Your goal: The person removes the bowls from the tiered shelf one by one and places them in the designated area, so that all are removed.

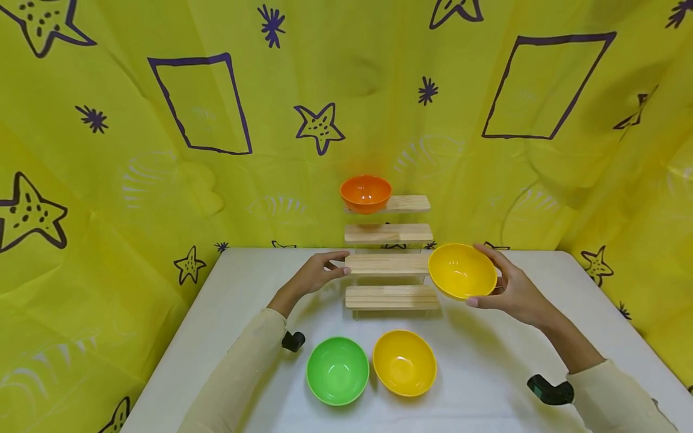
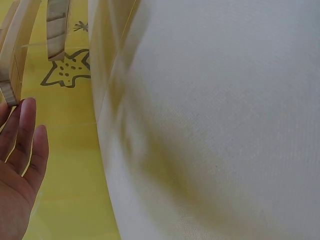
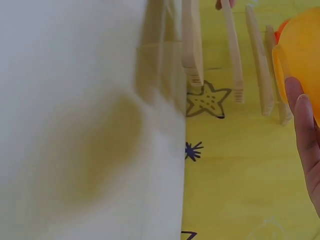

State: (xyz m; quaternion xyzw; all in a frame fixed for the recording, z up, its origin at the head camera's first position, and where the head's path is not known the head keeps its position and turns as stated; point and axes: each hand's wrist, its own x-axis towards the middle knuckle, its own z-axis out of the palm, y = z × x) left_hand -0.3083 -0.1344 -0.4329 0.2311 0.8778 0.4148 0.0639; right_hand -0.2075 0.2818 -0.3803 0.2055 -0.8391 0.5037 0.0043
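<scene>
My right hand [image 1: 517, 294] grips a yellow bowl [image 1: 462, 270] by its right side, thumb at the near rim. The bowl is raised and tipped toward me, beside the right end of a stepped wooden stand [image 1: 387, 263]. In the right wrist view the yellow bowl [image 3: 302, 55] shows its outside. At the stand's left end my left hand [image 1: 316, 273] pinches the edge of the second step from the bottom between thumb and fingers. An orange bowl [image 1: 366, 193] rests on the left part of the top step.
A green bowl [image 1: 338, 371] and another yellow bowl [image 1: 405, 363] stand side by side on the white table [image 1: 487, 385], in front of the stand. A yellow patterned curtain [image 1: 368, 120] hangs behind and along both sides.
</scene>
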